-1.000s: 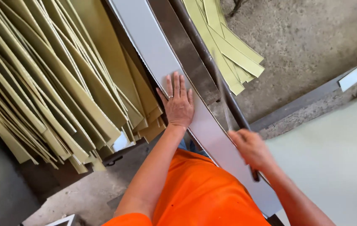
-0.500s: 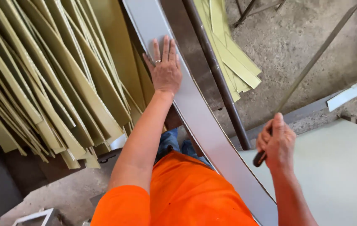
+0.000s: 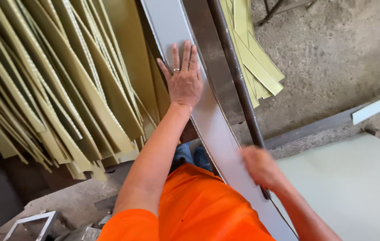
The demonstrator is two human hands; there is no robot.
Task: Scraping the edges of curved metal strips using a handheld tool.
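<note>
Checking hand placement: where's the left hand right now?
Head view, upper middle: the left hand lies flat, fingers spread, on the long grey strip, between the pile of yellow-green strips and the dark bar.

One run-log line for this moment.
left hand: flat on grey strip | right hand: blurred, on dark lever | yellow strips: piled left

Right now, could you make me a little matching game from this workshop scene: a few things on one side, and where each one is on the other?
Things:
1. left hand
2. right hand
3. stack of olive-green strips
4. pale sheet

Places:
A. lower right corner
B. fanned out on the left
C. flat on the long grey metal strip
D. at the dark lever bar, blurred

Pairs: 1-C, 2-D, 3-B, 4-A
</note>
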